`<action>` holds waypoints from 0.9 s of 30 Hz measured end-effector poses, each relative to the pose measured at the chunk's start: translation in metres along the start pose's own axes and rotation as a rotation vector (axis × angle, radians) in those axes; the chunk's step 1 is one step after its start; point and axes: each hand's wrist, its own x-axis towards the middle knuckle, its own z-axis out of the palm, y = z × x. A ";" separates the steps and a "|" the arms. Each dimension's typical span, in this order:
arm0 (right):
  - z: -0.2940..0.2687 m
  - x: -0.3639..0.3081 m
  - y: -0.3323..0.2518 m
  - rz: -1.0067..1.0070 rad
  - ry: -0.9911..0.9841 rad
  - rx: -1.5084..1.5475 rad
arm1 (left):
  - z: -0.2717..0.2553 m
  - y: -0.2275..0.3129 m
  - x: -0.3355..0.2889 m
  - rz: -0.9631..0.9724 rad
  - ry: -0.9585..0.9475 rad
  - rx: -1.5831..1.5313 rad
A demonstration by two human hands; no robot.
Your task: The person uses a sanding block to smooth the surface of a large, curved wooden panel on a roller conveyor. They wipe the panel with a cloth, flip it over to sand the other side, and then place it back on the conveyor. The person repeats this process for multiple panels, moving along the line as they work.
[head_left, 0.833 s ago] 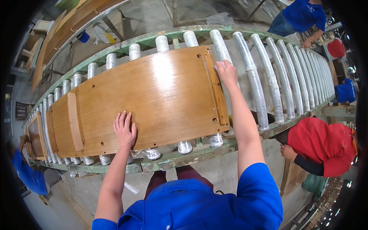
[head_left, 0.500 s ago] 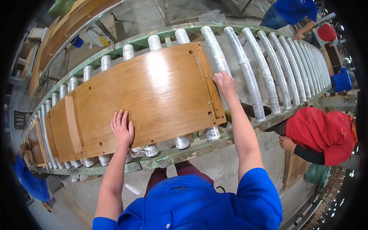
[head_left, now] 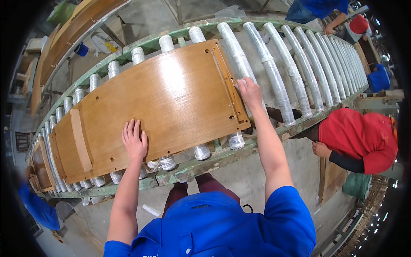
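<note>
A long, varnished brown wooden panel (head_left: 184, 98) lies on a roller conveyor, with small holes near its edges. My left hand (head_left: 135, 142) rests palm down on its near half, fingers spread. At the panel's right end, my right hand (head_left: 251, 93) is closed beside a grooved wooden strip (head_left: 229, 83). Something small and pale shows at its fingertips, too small to make out. A lighter wooden batten (head_left: 81, 139) lies across the panel's left part.
Plastic-wrapped rollers (head_left: 280, 92) stretch right within a green conveyor frame (head_left: 184, 172). A person in red (head_left: 357, 139) stands at the near right side. Another in blue (head_left: 40, 205) is at the left end, beside a framed wooden piece (head_left: 41, 165). More panels (head_left: 68, 43) stand far left.
The whole view has shifted slightly, with the panel appearing a little higher and further left. My left hand stays flat in place; my right hand remains closed at the end edge.
</note>
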 end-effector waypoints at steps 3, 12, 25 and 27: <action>-0.010 -0.021 0.001 0.030 -0.023 -0.004 | 0.001 0.000 0.000 0.004 0.004 0.006; -0.048 -0.093 0.005 0.119 -0.039 0.038 | 0.004 0.001 -0.002 0.019 0.016 0.019; -0.063 -0.124 0.014 0.126 -0.060 -0.081 | 0.007 0.009 -0.001 0.035 0.028 0.030; -0.063 -0.126 0.016 0.072 -0.048 -0.144 | 0.005 0.013 0.000 0.011 0.014 0.025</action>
